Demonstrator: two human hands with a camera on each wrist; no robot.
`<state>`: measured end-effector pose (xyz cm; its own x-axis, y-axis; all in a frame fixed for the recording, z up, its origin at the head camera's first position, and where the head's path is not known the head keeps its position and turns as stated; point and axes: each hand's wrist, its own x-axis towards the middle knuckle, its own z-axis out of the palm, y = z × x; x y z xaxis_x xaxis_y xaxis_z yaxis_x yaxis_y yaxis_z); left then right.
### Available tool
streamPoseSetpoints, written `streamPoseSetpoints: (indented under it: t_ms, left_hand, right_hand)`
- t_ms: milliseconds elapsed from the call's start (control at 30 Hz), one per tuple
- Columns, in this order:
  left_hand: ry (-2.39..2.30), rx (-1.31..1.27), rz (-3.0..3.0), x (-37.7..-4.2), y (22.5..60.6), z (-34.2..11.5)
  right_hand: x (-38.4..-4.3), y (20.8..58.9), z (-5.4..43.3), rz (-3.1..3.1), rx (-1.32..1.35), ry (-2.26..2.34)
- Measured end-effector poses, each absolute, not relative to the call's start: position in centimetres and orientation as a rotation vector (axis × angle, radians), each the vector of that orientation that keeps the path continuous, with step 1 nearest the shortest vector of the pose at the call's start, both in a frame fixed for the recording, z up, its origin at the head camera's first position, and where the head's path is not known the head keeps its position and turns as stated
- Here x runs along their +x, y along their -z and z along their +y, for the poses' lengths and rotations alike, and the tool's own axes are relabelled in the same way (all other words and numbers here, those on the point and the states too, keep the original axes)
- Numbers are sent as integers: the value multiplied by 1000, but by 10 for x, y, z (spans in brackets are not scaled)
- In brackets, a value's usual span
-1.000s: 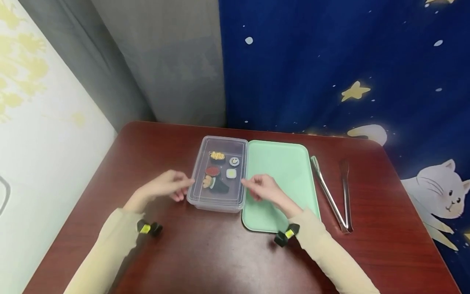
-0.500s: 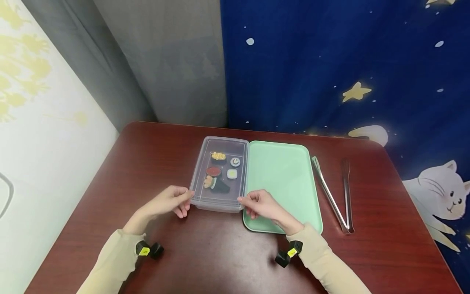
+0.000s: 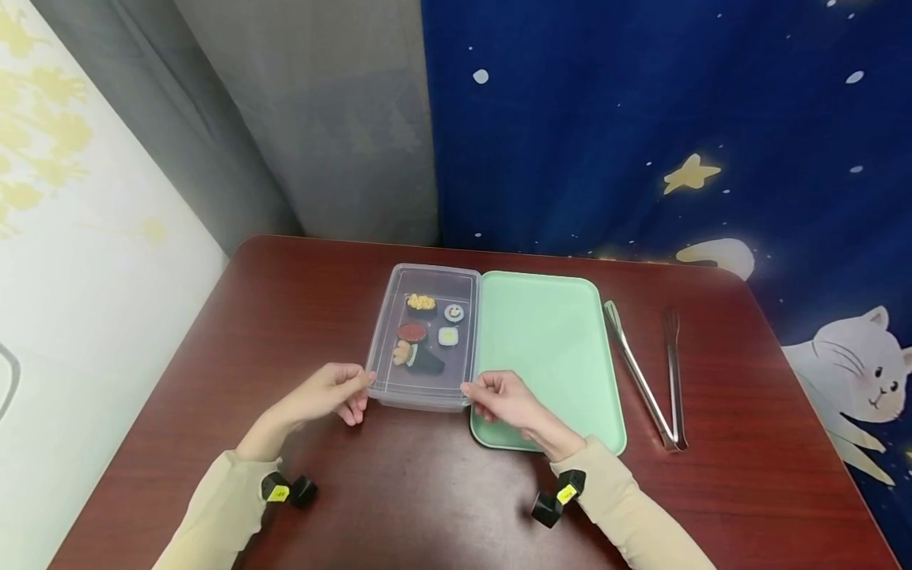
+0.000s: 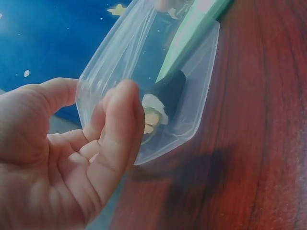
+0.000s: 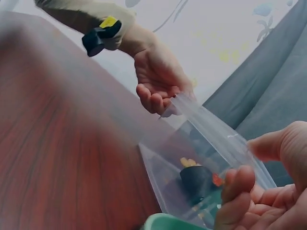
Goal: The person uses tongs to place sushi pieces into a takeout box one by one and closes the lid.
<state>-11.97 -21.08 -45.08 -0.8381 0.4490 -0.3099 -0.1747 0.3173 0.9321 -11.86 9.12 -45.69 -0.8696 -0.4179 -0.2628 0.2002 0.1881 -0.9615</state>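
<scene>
A clear plastic container (image 3: 420, 405) lies under its clear lid (image 3: 436, 279). My left hand (image 3: 328, 392) pinches the lid rim at the near left corner, thumb on top and fingers beneath. At the near right corner my right hand (image 3: 502, 396) pinches the same rim. Through the lid show sushi pieces: a dark cone-shaped hand roll (image 3: 426, 361), a yellow-topped piece (image 3: 421, 302), a red-topped piece (image 3: 412, 332), a round roll (image 3: 454, 313) and a small white piece (image 3: 448, 337). The left wrist view shows the hand roll (image 4: 170, 91) behind the container's clear wall.
A mint-green tray (image 3: 545, 348) lies against the container's right side, partly under my right forearm. Metal tongs (image 3: 641, 388) rest spread on the table to its right. The brown table (image 3: 399, 491) ends at curtains (image 3: 342, 158) behind and a white wall on the left.
Both hands have slid toward me along the lid's sides to its near corners, then stayed almost still over the last half second. The container, tray and tongs have not moved.
</scene>
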Motion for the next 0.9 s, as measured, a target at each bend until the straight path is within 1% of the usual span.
streamPoseSetpoints:
  t_ms: [333, 633, 800, 900]
  left_hand:
    - [-1642, 258, 2013, -119, 456, -211]
    - [-1677, 220, 2004, -116, 457, -211]
    - [-1654, 148, 1964, -113, 456, -214]
    - [-1654, 114, 2038, -110, 453, -217]
  right_hand:
    - [-121, 459, 93, 1944, -191, 1715]
    - [-120, 460, 94, 1885, -176, 1724]
    - [-117, 462, 98, 2064, -233, 1665]
    - [-113, 461, 109, 2203, -269, 1651]
